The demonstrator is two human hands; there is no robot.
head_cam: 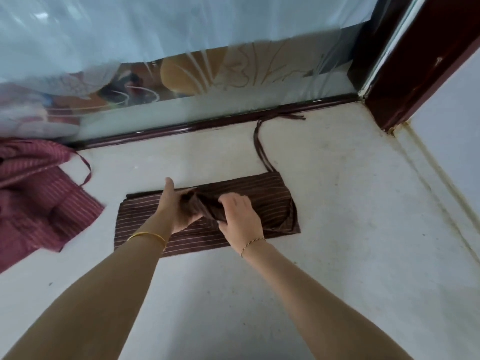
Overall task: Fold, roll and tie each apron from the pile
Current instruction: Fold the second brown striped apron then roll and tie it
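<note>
Brown striped apron [259, 201] lies folded into a long band on the pale floor [337, 229], near the dark frame [207, 123] of a glass door. Its stripes are thin and light, running along the band's length. Two dark ties [258, 144] leave the band's far right corner, run away from you toward the door frame, and bend right along the frame, where their loose ends lie splayed.

Your left hand [176, 206] sits over the middle of the band, thumb pointing away from you, fingers curled under a raised bunch of the cloth and gripping it. Your right hand [240, 216] is just beside it, knuckles up, fingers and thumb curled around the same lifted fold, so both hands hold the apron at its centre. Between them the fabric peaks off the floor; the left end of the band lies flat, and the right end is slightly lifted and creased toward your right hand.

A gold bangle [148, 236] circles your left wrist and a thin chain bracelet [252, 244] your right.

To your left, well apart from the brown band, a pile of maroon striped aprons [39, 198] lies crumpled on the floor, one tie looping out from it toward the door frame. Behind the glass, blurred shapes show; you cannot tell what they are.
</note>
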